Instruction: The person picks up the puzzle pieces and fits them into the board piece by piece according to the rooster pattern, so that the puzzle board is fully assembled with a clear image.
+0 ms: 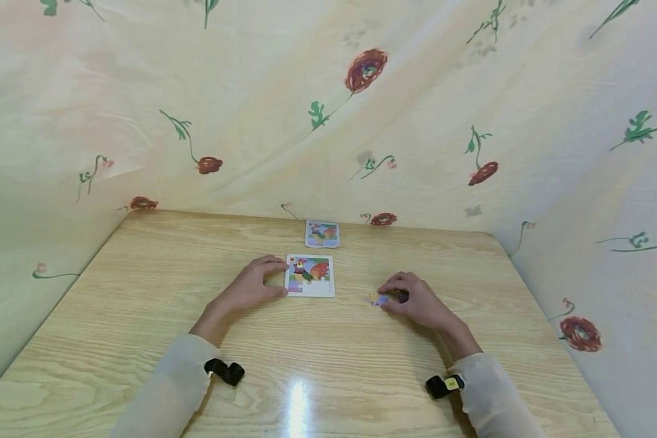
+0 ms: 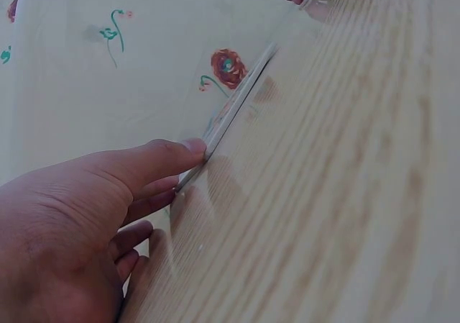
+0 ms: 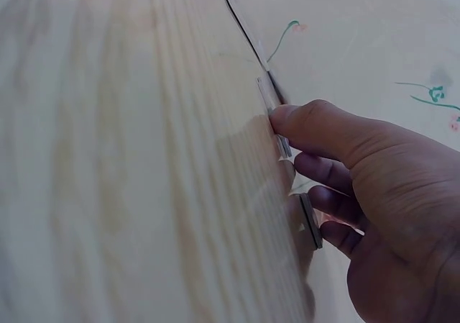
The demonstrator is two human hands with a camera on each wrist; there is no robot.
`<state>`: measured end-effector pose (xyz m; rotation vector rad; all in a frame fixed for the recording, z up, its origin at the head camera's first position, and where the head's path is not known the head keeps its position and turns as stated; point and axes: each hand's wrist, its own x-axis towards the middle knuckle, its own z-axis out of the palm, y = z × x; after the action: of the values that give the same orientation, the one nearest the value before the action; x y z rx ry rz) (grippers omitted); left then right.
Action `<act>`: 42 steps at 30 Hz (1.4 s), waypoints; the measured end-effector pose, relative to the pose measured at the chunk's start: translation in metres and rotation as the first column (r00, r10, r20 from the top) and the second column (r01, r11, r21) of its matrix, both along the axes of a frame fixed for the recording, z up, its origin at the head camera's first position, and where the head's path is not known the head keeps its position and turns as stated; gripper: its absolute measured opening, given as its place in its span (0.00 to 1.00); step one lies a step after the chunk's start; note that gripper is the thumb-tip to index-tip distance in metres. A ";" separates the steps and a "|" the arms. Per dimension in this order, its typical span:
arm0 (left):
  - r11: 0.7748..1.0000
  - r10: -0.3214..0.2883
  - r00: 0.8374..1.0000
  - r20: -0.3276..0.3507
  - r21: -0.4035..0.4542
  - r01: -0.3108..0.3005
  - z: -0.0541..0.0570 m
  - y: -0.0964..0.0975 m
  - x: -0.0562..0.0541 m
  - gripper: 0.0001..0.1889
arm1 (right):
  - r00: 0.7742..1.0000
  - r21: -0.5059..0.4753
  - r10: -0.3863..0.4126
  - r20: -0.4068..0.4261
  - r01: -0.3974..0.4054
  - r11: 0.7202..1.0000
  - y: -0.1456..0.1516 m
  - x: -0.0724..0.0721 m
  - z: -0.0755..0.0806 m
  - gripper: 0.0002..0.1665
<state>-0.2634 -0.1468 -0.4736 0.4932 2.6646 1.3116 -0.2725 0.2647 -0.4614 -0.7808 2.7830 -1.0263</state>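
A white-framed jigsaw puzzle board (image 1: 310, 291) with a rooster picture lies on the table, and several places in its lower part show blank white. My left hand (image 1: 252, 283) holds its left edge, fingers at the far corner and thumb at the near one. In the left wrist view the thumb (image 2: 172, 154) touches the board's thin edge (image 2: 241, 96). To the right of the board, my right hand (image 1: 416, 299) pinches a small puzzle piece (image 1: 382, 300) in yellow and lilac. In the right wrist view another thin piece (image 3: 310, 222) stands by the lower fingers; its picture is hidden.
A card with the same rooster picture (image 1: 322, 234) lies behind the board. The wooden table (image 1: 317, 353) ends at a hanging flowered cloth (image 1: 263, 121) at the back and sides. Black wrist cameras sit on both sleeves (image 1: 166, 389).
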 end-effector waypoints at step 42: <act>1.000 -0.003 1.000 0.006 -0.017 0.004 -0.001 -0.001 0.002 0.31 | 0.999 -0.043 0.050 -0.021 -0.051 0.998 -0.126 -0.010 0.003 0.12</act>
<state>-0.2611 -0.1480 -0.4743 0.4911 2.6667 1.2868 -0.2828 0.1389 -0.4586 -0.8660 2.7507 -1.0790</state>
